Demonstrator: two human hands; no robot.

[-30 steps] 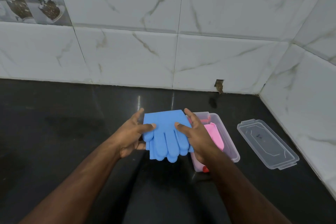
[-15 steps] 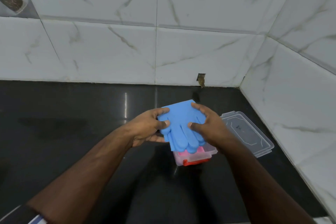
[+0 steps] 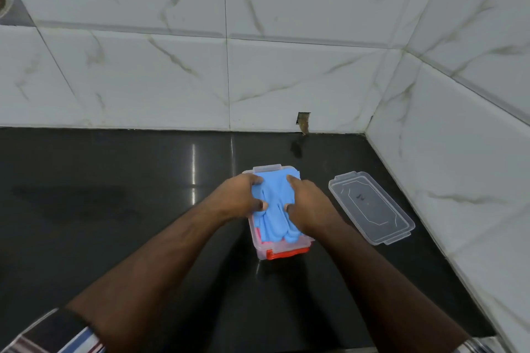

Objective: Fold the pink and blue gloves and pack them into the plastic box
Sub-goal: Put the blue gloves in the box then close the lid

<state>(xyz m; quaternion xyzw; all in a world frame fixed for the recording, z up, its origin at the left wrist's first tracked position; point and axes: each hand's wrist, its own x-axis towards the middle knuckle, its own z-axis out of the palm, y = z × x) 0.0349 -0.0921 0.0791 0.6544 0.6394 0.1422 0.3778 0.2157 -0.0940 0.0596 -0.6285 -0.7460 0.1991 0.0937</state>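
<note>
The folded blue gloves [image 3: 274,206] lie in the clear plastic box [image 3: 282,249] on the black counter, their fingers toward me. My left hand [image 3: 239,198] grips the gloves' left side with thumb on top. My right hand [image 3: 308,203] grips the right side the same way. A sliver of the pink gloves [image 3: 259,233] shows under the blue ones at the box's left wall. The box has a red clip [image 3: 286,253] at its near end.
The clear lid [image 3: 370,206] lies flat on the counter just right of the box. White marble-tile walls close the back and right side, meeting in a corner behind the lid. A dark counter [image 3: 114,209] stretches to the left.
Both hands carried the blue gloves from mid-air left of the box down into the box, on top of the pink gloves. The camera has moved closer and looks further down.
</note>
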